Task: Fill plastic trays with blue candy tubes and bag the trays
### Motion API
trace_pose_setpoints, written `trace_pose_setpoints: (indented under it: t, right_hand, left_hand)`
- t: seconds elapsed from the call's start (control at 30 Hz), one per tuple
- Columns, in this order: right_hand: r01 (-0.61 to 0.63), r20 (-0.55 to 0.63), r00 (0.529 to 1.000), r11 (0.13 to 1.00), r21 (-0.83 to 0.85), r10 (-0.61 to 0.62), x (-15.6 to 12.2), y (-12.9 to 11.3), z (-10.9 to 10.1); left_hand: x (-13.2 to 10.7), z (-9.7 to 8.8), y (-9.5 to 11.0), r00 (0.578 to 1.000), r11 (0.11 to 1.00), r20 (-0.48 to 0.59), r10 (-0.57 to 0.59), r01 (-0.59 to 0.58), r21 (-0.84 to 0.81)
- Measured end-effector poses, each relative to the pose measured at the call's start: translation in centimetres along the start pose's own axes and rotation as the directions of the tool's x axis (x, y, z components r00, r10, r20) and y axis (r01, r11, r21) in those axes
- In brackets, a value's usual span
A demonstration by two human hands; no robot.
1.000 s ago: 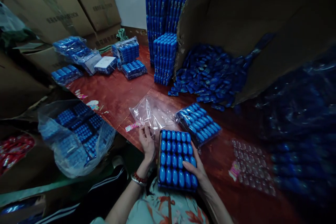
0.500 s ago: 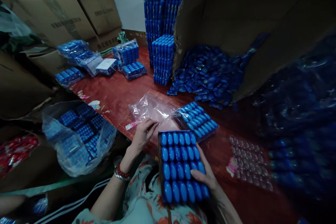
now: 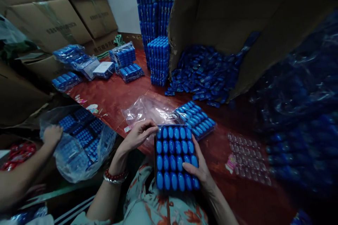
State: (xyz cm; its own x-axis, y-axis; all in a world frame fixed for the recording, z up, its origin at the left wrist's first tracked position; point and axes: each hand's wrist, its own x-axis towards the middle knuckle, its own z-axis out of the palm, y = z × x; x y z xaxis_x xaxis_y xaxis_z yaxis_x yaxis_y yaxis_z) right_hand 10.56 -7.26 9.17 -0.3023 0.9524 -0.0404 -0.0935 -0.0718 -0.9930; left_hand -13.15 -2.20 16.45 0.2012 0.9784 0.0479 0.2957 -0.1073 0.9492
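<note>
My right hand [image 3: 202,167] grips a tray of glossy blue oval pieces [image 3: 174,156] by its right side, thumb over the front. The pieces stand in rows, and the tray is held tilted above my lap. At its upper left corner, my left hand [image 3: 139,135] has thumb and fingers pinched together; what lies between them, if anything, is hidden. Behind that hand a clear plastic bag [image 3: 142,109] is spread on the red table [image 3: 105,93]. Just beyond the held tray, a second tray of blue ovals [image 3: 196,119] rests on the table.
A large open carton [image 3: 185,14] holds a heap of loose blue pieces [image 3: 203,72]. Tall blue stacks [image 3: 158,59] stand beside it. Wrapped packs [image 3: 130,72] sit at the far left. A clear blister sheet [image 3: 249,158] lies right. Another person's hand [image 3: 52,135] touches a filled plastic bag [image 3: 79,168].
My left hand has moved to the held tray's upper left corner, its fingers pinched. The tray has shifted slightly up and left in view. Another person's arm has come in at the left.
</note>
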Motion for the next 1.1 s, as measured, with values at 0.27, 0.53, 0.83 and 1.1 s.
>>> trace_pose_setpoints:
  t: [0.27, 0.53, 0.83, 1.1]
  right_hand:
    - [-0.059, 0.035, 0.998, 0.998, 0.038, 0.058, -1.0, 0.7, 0.8]
    - [-0.118, -0.018, 0.993, 0.992, -0.051, 0.117, -1.9, 2.1, -0.2]
    - [-0.036, 0.097, 0.993, 0.966, -0.256, 0.062, -1.2, 1.6, 0.1]
    - [-0.137, -0.090, 0.986, 0.989, 0.049, 0.141, -2.3, 3.3, -0.4]
  left_hand:
    - [1.6, 3.7, 2.4, 0.901, 0.977, 0.398, 0.173, -0.209, 0.049]
    - [-1.5, 4.4, 0.8, 0.908, 0.976, 0.407, 0.096, -0.166, 0.140]
    - [-3.8, 6.2, 2.0, 0.758, 0.855, 0.647, 0.078, -0.385, 0.348]
    - [-10.3, 4.4, -4.2, 0.891, 0.977, -0.440, -0.116, 0.183, 0.113]
